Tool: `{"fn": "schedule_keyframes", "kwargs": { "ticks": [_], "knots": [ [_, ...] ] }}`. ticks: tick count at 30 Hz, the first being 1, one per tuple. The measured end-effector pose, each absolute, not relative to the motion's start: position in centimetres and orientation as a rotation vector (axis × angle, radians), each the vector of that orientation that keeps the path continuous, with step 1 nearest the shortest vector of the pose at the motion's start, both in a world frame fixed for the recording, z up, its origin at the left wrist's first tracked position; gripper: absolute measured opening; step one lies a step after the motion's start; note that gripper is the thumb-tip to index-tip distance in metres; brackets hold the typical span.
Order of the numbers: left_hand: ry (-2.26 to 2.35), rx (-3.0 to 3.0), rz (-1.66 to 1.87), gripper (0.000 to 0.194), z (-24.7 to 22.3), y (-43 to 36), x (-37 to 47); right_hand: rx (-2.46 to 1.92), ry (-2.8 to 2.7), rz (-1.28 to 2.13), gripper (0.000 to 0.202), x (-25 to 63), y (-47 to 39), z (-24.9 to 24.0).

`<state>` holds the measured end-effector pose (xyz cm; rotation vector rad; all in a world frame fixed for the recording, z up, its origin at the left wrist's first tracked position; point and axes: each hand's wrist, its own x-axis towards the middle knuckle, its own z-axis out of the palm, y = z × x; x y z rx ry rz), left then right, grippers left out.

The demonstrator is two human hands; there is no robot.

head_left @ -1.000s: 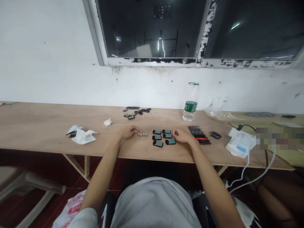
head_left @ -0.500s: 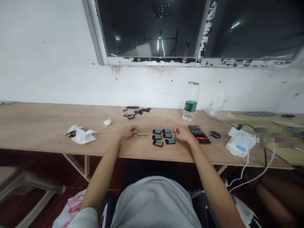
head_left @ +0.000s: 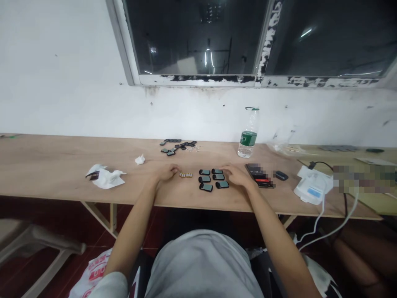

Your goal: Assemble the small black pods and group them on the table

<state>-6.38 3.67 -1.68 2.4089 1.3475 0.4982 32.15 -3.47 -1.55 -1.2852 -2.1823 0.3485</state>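
Several black oval pieces with grey-green faces (head_left: 218,177) lie in two columns on the wooden table. Beside them on the left is a short row of small gold and silver parts (head_left: 186,175). My left hand (head_left: 169,171) rests at the left end of that row, its fingers curled close together; whether a small thing is between them is too small to tell. My right hand (head_left: 235,174) is at the right of the two columns, its fingertips reaching to the upper right black piece, fingers apart.
A water bottle (head_left: 247,142), a phone (head_left: 259,176), a black oval object (head_left: 281,176) and a white device with cables (head_left: 313,188) are on the right. More black pieces (head_left: 170,152) lie behind. Tissues (head_left: 109,178) are at left. A person's legs (head_left: 356,256) show at lower right.
My right hand has moved a little left, its fingers reaching out toward the upper right black piece. My left hand has hardly moved.
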Motion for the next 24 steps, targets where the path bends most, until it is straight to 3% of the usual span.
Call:
{"fn": "schedule_keyframes", "kwargs": {
  "ticks": [16,20,24],
  "knots": [
    [1.293,2.359,0.472,0.049,-0.4,2.5,-6.1,-1.716,-1.975,0.235,0.014,33.1,-3.5,-1.6],
    [1.263,2.357,0.426,0.05,0.1,2.0,-6.2,-1.71,-1.938,0.245,0.016,33.2,-3.3,-1.9],
    [1.265,2.328,0.417,0.05,0.0,2.2,-6.2,-1.664,-1.908,0.263,0.032,32.9,-3.4,-1.7]
  ]
}}
